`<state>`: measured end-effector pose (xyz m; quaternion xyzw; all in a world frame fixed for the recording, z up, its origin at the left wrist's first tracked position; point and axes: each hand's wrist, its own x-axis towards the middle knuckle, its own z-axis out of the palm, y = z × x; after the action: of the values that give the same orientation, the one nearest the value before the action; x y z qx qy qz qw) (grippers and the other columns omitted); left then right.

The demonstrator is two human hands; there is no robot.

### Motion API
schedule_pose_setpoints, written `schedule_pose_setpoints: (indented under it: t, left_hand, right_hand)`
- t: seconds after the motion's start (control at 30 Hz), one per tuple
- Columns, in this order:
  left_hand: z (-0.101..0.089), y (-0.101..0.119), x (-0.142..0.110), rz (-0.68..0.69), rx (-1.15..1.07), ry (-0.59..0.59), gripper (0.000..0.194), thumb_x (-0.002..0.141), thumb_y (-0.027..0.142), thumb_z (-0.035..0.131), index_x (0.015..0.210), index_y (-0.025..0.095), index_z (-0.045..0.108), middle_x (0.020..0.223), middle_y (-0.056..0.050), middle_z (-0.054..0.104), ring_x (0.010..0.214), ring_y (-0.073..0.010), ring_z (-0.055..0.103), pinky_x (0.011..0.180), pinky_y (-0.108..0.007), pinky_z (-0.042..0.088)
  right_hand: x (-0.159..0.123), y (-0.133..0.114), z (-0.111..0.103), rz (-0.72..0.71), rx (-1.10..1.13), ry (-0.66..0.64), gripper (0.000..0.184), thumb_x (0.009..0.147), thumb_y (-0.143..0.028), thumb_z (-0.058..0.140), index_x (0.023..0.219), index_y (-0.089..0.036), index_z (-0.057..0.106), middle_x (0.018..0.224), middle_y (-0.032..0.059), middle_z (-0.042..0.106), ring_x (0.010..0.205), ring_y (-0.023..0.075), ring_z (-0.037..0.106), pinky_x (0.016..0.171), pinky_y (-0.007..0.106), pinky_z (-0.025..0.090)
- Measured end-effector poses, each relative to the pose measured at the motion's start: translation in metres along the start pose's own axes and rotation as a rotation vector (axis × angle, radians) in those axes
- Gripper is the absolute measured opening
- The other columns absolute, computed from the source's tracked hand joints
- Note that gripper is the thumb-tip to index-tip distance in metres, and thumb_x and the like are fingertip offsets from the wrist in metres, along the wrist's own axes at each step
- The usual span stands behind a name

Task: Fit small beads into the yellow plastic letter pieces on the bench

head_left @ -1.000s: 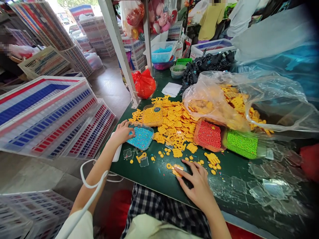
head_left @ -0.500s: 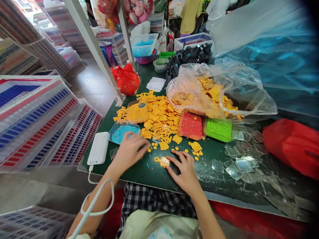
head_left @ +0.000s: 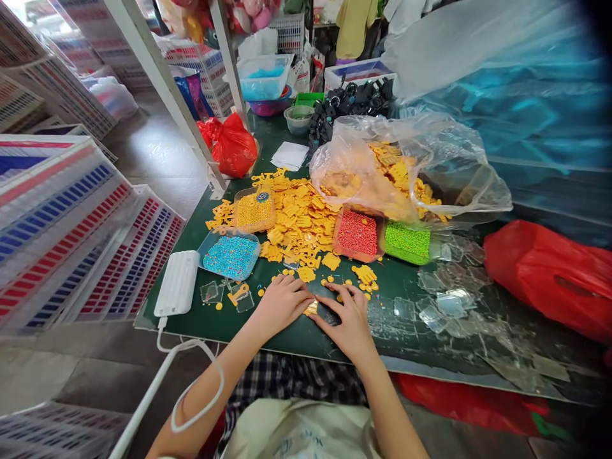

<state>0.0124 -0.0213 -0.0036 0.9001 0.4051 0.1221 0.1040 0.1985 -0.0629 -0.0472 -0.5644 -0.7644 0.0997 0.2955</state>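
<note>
A small yellow plastic piece (head_left: 312,308) lies flat on the dark green table in front of me. My right hand (head_left: 348,319) has its thumb and index finger at the right end of this piece, the other fingers spread. From the left, my left hand (head_left: 282,305) reaches over the piece with its fingers drawn together; whatever is under the fingertips is hidden. Loose yellow discs (head_left: 367,287) and a yellow hand-shaped piece (head_left: 364,274) lie just beyond. Behind them is a heap of yellow plastic pieces (head_left: 299,213).
Trays of blue beads (head_left: 230,256), yellow beads (head_left: 255,212), red beads (head_left: 356,234) and green beads (head_left: 407,242) ring the heap. A clear bag (head_left: 459,159) holds more yellow pieces. A white power bank (head_left: 176,282) is at left, clear plastic squares (head_left: 452,303) at right.
My left hand has moved right and down from beside the blue beads to the yellow piece. My right hand stays at the piece. The whole view has shifted slightly.
</note>
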Motion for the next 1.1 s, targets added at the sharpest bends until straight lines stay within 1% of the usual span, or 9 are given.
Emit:
schedule_pose_setpoints:
  t: [0.2, 0.37, 0.53, 0.63, 0.7, 0.87, 0.93, 1.0, 1.1]
  left_hand:
    - [0.002, 0.000, -0.003, -0.005, 0.022, 0.011, 0.024, 0.098, 0.033, 0.050, 0.099, 0.022, 0.071, 0.091, -0.004, 0.064, 0.086, -0.0194, 0.053, 0.077, -0.035, 0.036]
    - [0.010, 0.000, -0.007, -0.060, 0.001, 0.032, 0.024, 0.098, 0.035, 0.051, 0.098, 0.024, 0.072, 0.092, -0.004, 0.065, 0.087, -0.0193, 0.053, 0.078, -0.035, 0.036]
    - [0.010, 0.000, -0.006, -0.027, 0.017, 0.021, 0.022, 0.096, 0.033, 0.053, 0.100, 0.023, 0.073, 0.094, -0.004, 0.067, 0.089, -0.0199, 0.054, 0.079, -0.035, 0.037]
    - [-0.003, -0.004, -0.009, -0.004, -0.019, 0.034, 0.024, 0.097, 0.033, 0.052, 0.101, 0.023, 0.073, 0.096, -0.004, 0.068, 0.089, -0.0183, 0.057, 0.080, -0.034, 0.039]
    - [-0.019, -0.011, -0.017, -0.029, -0.048, 0.088, 0.026, 0.098, 0.034, 0.050, 0.102, 0.024, 0.073, 0.097, -0.004, 0.069, 0.088, -0.0168, 0.058, 0.079, -0.033, 0.040]
    - [-0.069, -0.051, -0.051, -0.229, 0.083, 0.328, 0.031, 0.099, 0.037, 0.046, 0.097, 0.025, 0.075, 0.093, -0.004, 0.071, 0.084, -0.0184, 0.061, 0.078, -0.036, 0.041]
    - [-0.085, -0.069, -0.062, -0.350, 0.168, 0.381, 0.033, 0.099, 0.039, 0.046, 0.096, 0.025, 0.075, 0.094, -0.004, 0.072, 0.083, -0.0198, 0.061, 0.078, -0.037, 0.041]
    - [-0.094, -0.082, -0.066, -0.418, 0.211, 0.344, 0.033, 0.098, 0.040, 0.046, 0.097, 0.025, 0.075, 0.096, -0.004, 0.072, 0.083, -0.0203, 0.060, 0.079, -0.037, 0.041]
    - [-0.095, -0.092, -0.059, -0.426, 0.199, 0.167, 0.034, 0.097, 0.041, 0.046, 0.093, 0.025, 0.075, 0.097, -0.003, 0.073, 0.084, -0.0204, 0.060, 0.083, -0.038, 0.039]
  right_hand:
    - [0.000, 0.001, 0.000, -0.042, 0.016, 0.022, 0.023, 0.084, -0.044, 0.067, 0.101, -0.029, 0.073, 0.121, 0.0058, 0.062, 0.110, 0.0301, 0.043, 0.094, 0.051, 0.040]
    - [-0.001, 0.004, 0.002, -0.074, 0.017, 0.034, 0.024, 0.086, -0.046, 0.064, 0.101, -0.030, 0.074, 0.120, 0.0062, 0.063, 0.109, 0.0302, 0.045, 0.093, 0.051, 0.040]
    - [-0.001, 0.005, 0.004, -0.090, 0.010, 0.054, 0.027, 0.086, -0.049, 0.062, 0.098, -0.029, 0.075, 0.117, 0.0071, 0.064, 0.105, 0.0297, 0.046, 0.091, 0.050, 0.041]
    - [-0.001, 0.005, 0.005, -0.090, 0.018, 0.048, 0.028, 0.087, -0.050, 0.060, 0.098, -0.029, 0.074, 0.116, 0.0076, 0.065, 0.105, 0.0297, 0.046, 0.090, 0.050, 0.040]
    - [-0.001, 0.006, 0.006, -0.099, 0.023, 0.053, 0.028, 0.087, -0.050, 0.060, 0.098, -0.029, 0.074, 0.115, 0.0076, 0.065, 0.104, 0.0296, 0.046, 0.090, 0.050, 0.041]
    - [0.000, 0.005, 0.007, -0.107, 0.028, 0.068, 0.031, 0.086, -0.054, 0.060, 0.097, -0.029, 0.075, 0.114, 0.0078, 0.065, 0.103, 0.0301, 0.047, 0.088, 0.051, 0.041]
    - [0.000, 0.005, 0.007, -0.102, 0.035, 0.076, 0.031, 0.087, -0.054, 0.058, 0.097, -0.029, 0.074, 0.113, 0.0079, 0.065, 0.103, 0.0301, 0.047, 0.089, 0.051, 0.041]
    - [0.000, 0.004, 0.007, -0.108, 0.034, 0.074, 0.031, 0.087, -0.053, 0.058, 0.098, -0.029, 0.074, 0.114, 0.0076, 0.065, 0.103, 0.0300, 0.047, 0.089, 0.051, 0.041]
    - [0.000, 0.004, 0.006, -0.117, 0.021, 0.055, 0.029, 0.086, -0.052, 0.061, 0.099, -0.029, 0.073, 0.116, 0.0067, 0.064, 0.104, 0.0299, 0.047, 0.089, 0.050, 0.042]
